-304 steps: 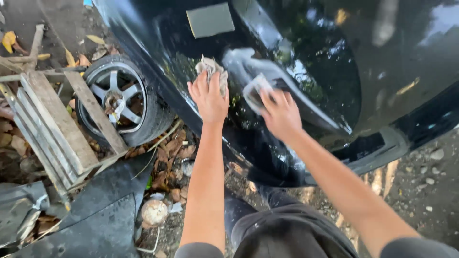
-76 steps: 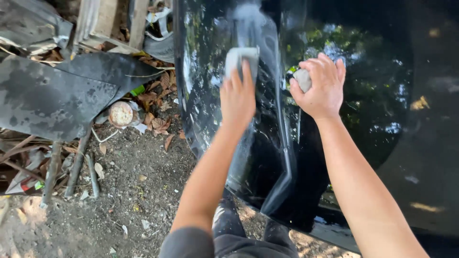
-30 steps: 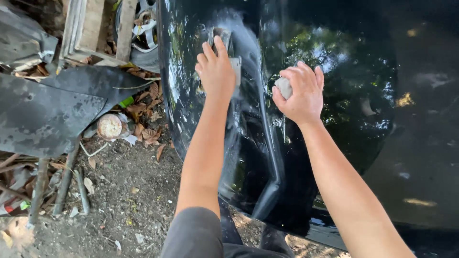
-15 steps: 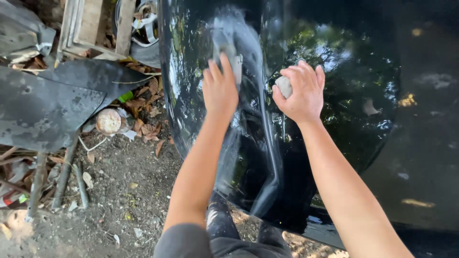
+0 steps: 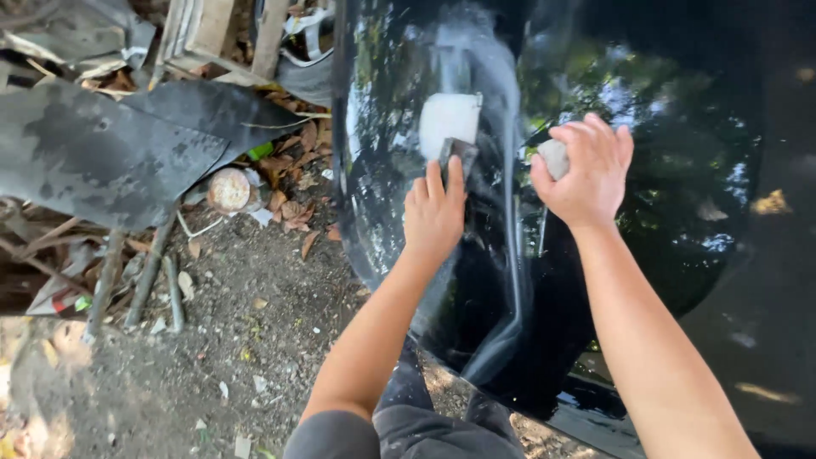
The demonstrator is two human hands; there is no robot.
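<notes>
Midway through, by our reading, we rub down a glossy black car body panel (image 5: pixel 646 255) with two hands. Our left hand (image 5: pixel 435 212) lies flat on the panel, its fingers (image 5: pixel 438 180) pressed together over a small dark sanding pad (image 5: pixel 459 153); just beyond the fingertips a pale, dull patch (image 5: pixel 450 119) shows where the gloss is already cut. From that patch a milky streak (image 5: pixel 510 280) runs down the panel's ridge, past the left wrist. Our right hand (image 5: pixel 586 174) is curled shut around a small grey block (image 5: pixel 554 157), held against the panel just to the right of the left fingers. Everything farther right of the right hand stays mirror-bright, reflecting trees and sky, so we judge only the narrow band along the ridge worked and most of the surface left to do.

We count two hands, one pad, one grey block, one panel. Well to the left of the fingers lie one large black plastic sheet (image 5: pixel 93 153), one cut log end (image 5: pixel 229 189), a stack of wooden boards (image 5: pixel 217 30), and dry leaves on bare dirt ground (image 5: pixel 246 340).
</notes>
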